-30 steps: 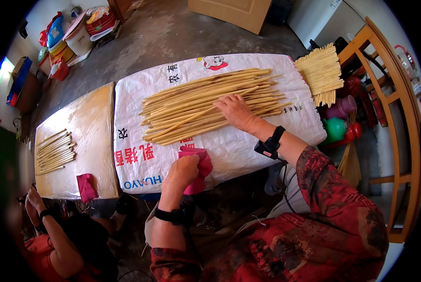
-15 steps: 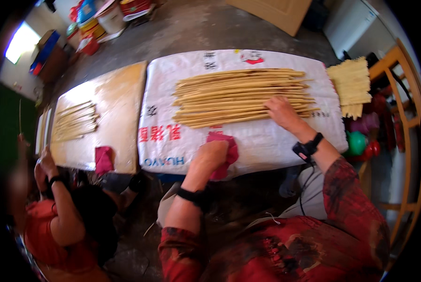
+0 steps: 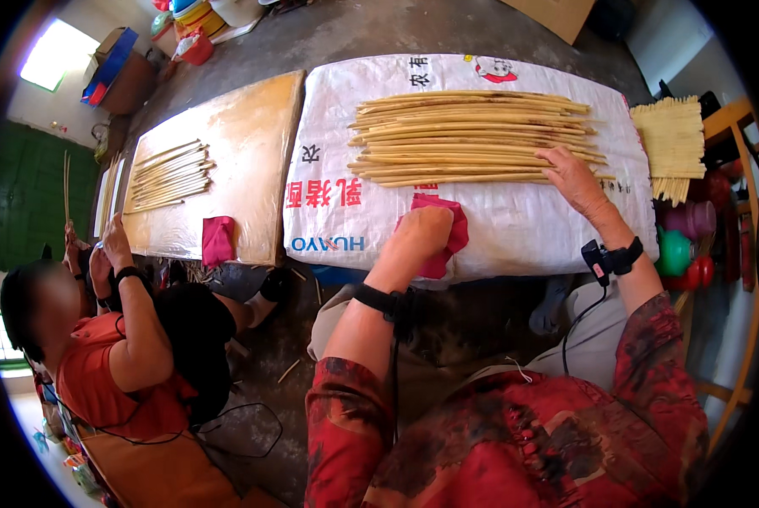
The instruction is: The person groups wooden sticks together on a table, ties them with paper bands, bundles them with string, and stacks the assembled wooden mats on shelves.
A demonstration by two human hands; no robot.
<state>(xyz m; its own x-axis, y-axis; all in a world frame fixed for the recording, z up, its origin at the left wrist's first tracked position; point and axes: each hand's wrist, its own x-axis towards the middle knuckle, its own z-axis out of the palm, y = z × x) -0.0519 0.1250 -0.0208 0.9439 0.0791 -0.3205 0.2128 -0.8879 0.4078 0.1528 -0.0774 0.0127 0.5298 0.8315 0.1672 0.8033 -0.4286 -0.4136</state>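
A row of long yellowish peeled plant stalks (image 3: 472, 140) lies side by side on a white woven sack (image 3: 337, 118) spread over the table before me. My right hand (image 3: 578, 182) is at the near right part of the row, thumb and fingers closed around a stalk at its near edge; the fingertips partly hide it. My left hand (image 3: 426, 233) is closed on a magenta cloth (image 3: 457, 235), resting at the table's near edge below the row. Folds of the cloth stick out around the fist.
To the left stands a second table (image 3: 256, 152) with shorter stalks (image 3: 172, 175) and another magenta cloth (image 3: 218, 240). A co-worker (image 3: 125, 364) sits beside it with raised hands. A flat bundle of pale stalks (image 3: 671, 140) lies at right, near a wooden chair frame (image 3: 747, 212).
The view has swung, so the tables appear higher and further right. My right hand has slid a little to the right along the stalks. My left hand keeps the cloth in nearly the same place.
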